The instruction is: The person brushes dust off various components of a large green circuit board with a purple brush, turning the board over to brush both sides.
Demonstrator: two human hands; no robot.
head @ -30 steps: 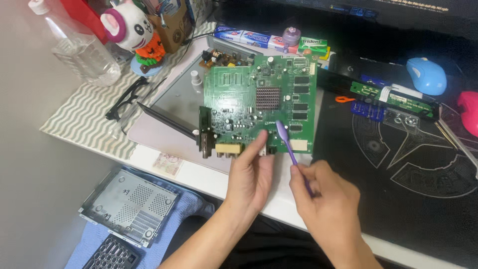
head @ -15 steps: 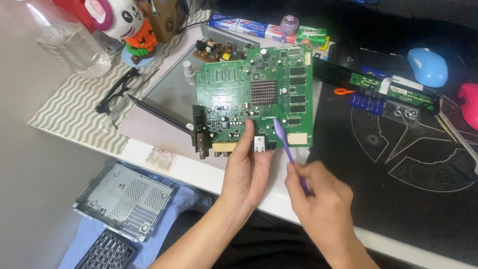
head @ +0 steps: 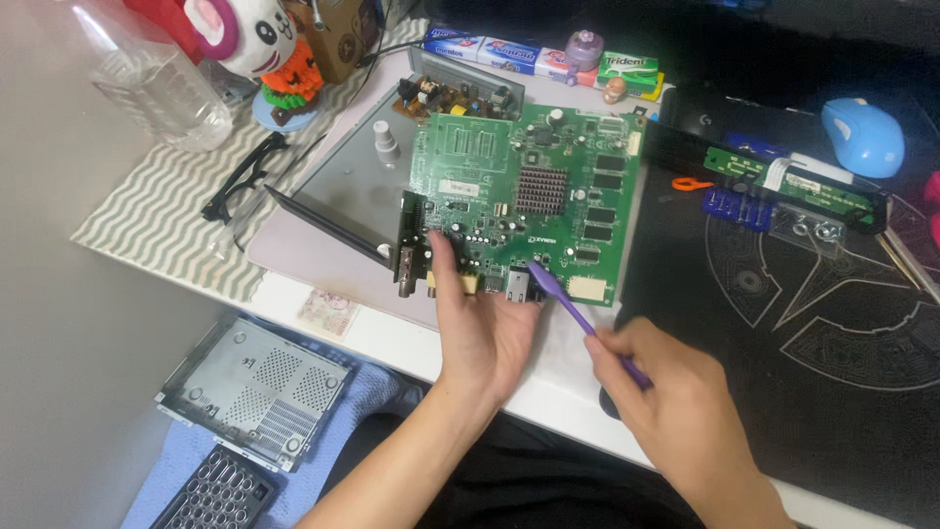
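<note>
Left hand [head: 482, 328] grips the near edge of the large green printed circuit board [head: 524, 211], thumb on top next to the connector block at the lower-left corner, fingers curled under the edge. Board sits tilted up off the grey metal chassis tray [head: 343, 196], roughly centre of the white desk [head: 392, 338], straddling the edge of the black patterned desk mat [head: 803, 323].

Right hand [head: 676, 411] is clenched around the handle of a slim purple plastic brush [head: 568, 299], pen-style grip. Brush tip touches the board near its lower edge, just below the square finned heatsink [head: 541, 188] and beside the metal ports.

Around it:
- small brown power-supply board [head: 452, 96] behind the green one, at the back of the tray
- black-framed glasses [head: 240, 181] on the grey-and-white chevron cloth [head: 162, 220], left of the tray
- clear plastic bottle [head: 157, 83] and a panda figurine [head: 250, 39] at far left rear
- blue computer mouse [head: 862, 135] far right; narrow green circuit strip [head: 783, 181] and blue plastic part [head: 736, 208] in front of it, well apart from the hands
- perforated grey metal cover [head: 259, 392] lying on blue cloth [head: 367, 392] below the desk edge, lower left

No other hands in view.
</note>
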